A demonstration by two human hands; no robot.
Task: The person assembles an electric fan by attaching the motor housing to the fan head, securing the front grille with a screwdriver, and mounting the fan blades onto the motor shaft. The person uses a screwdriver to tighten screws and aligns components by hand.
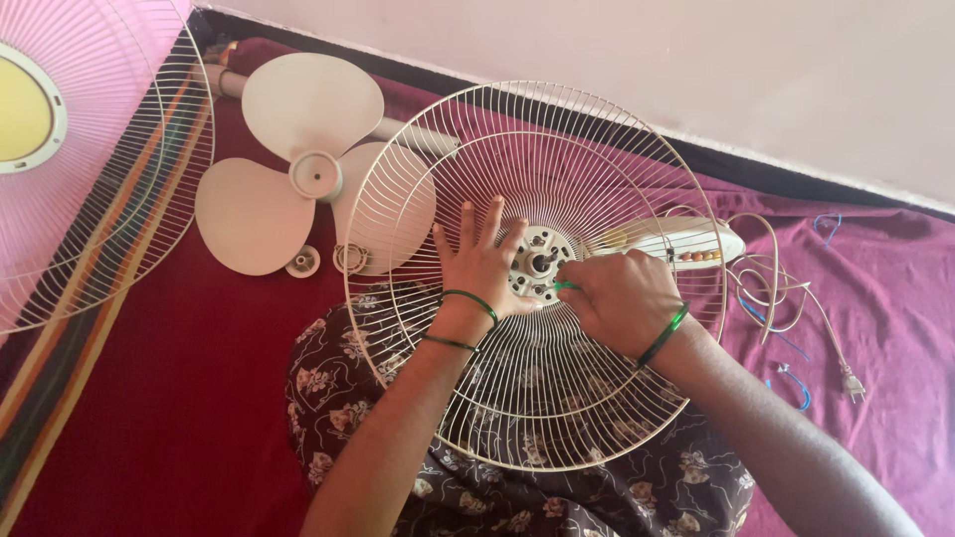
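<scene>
Spread across the whole floor: a maroon cloth [179, 398], edged at eight o'clock by a striped band [60, 368]. At ten o'clock, cut off by the frame, a spare wire guard [119, 199] with a yellow centre disc [20, 109]. Toward eleven, a cream three-bladed propeller [298, 159], lying across a white pole [408, 132]. Just below it, a small round cap [302, 263] and a ring nut [350, 258], side by side. At three o'clock, a looped beige cord [786, 288] ending in a plug [854, 383], with thin blue wire [791, 383] close by. At six, dark floral fabric [617, 492]. Along twelve to two, a pale wall [696, 60].
</scene>
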